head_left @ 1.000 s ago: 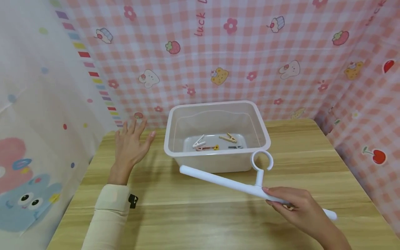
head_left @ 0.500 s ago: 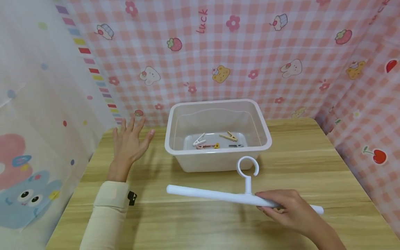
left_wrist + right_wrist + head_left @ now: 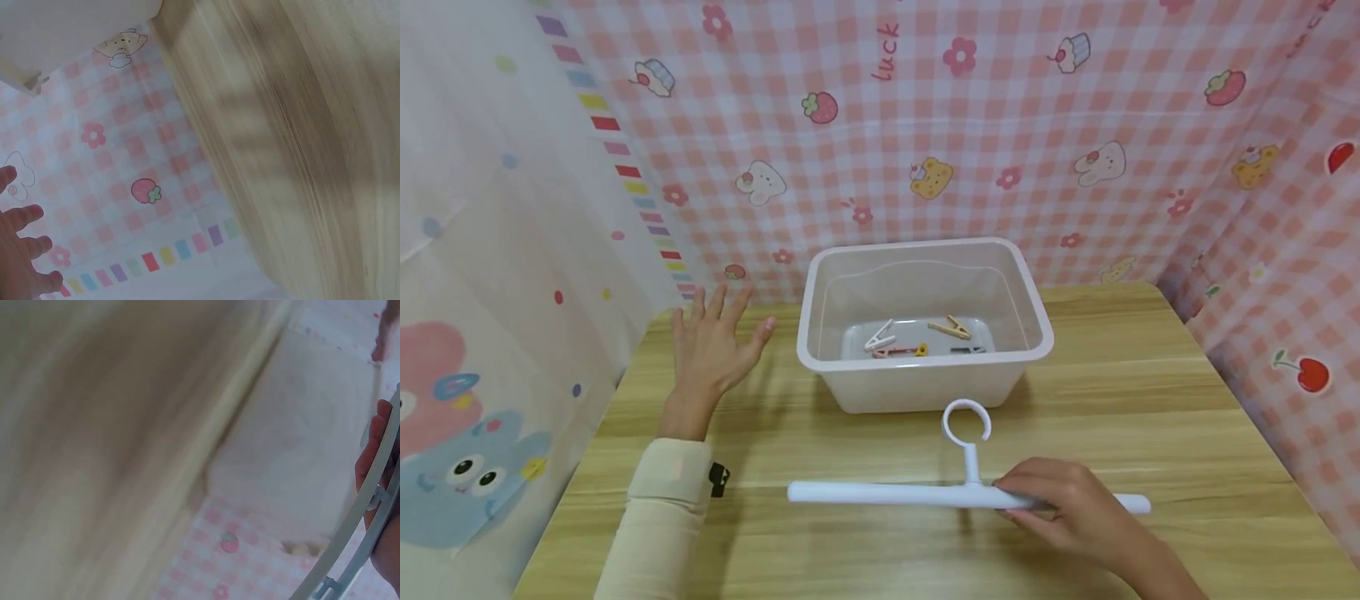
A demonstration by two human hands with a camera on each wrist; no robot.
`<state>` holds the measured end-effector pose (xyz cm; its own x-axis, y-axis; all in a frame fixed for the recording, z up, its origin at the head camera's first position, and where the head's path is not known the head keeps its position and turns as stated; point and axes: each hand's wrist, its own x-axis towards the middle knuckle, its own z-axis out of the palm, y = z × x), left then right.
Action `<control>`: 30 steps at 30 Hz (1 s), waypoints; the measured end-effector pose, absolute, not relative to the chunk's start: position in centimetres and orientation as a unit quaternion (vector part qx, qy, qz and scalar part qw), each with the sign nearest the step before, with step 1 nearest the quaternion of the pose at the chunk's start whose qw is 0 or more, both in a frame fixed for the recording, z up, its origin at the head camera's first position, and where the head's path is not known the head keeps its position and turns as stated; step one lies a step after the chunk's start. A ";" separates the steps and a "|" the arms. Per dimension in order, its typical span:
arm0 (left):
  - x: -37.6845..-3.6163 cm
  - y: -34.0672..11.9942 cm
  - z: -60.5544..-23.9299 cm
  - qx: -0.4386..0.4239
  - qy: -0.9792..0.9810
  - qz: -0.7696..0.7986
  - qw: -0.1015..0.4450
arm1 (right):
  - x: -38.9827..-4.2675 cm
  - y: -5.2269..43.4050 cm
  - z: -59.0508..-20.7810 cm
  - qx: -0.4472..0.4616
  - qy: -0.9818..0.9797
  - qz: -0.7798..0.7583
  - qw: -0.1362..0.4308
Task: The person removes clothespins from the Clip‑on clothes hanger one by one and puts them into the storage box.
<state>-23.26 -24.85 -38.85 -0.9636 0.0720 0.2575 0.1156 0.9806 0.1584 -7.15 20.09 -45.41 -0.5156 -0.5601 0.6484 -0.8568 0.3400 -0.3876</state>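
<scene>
Reads "luck" point(image 3: 884, 52) on backdrop; right hand point(image 3: 1067, 508) clamped on white hanger point(image 3: 887, 494) before clothespin bin point(image 3: 925, 392); left hand point(image 3: 709, 354) spread apart, flat on bench point(image 3: 1150, 400).

The head view is evenly and brightly lit and held sharp, with soft shadows cast on the table point(image 3: 1150, 392) beside the bin point(image 3: 1037, 329) and below the hanger point(image 3: 880, 494). Slight bowing is seen at the edges. Both wrist views are heavily smeared by blur — wood grain is streaked, outlines are lost.
</scene>
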 end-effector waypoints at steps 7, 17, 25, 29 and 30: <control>-23.4 -24.6 -39.2 -0.051 -0.988 -0.073 0.126 | -7.1 19.7 -47.3 0.454 -0.798 0.344 0.197; -23.2 -24.3 -41.7 -0.052 -0.989 -0.084 0.114 | -6.5 19.2 -48.8 0.439 -0.827 0.312 0.162; -23.1 -23.9 -43.3 -0.050 -0.988 -0.104 0.101 | -6.8 19.0 -49.5 0.435 -0.830 0.309 0.164; -23.1 -23.6 -43.7 -0.050 -0.988 -0.110 0.096 | -6.9 19.0 -49.9 0.436 -0.831 0.305 0.163; -23.2 -23.5 -43.9 -0.051 -0.988 -0.111 0.094 | -6.9 19.0 -50.0 0.435 -0.833 0.302 0.162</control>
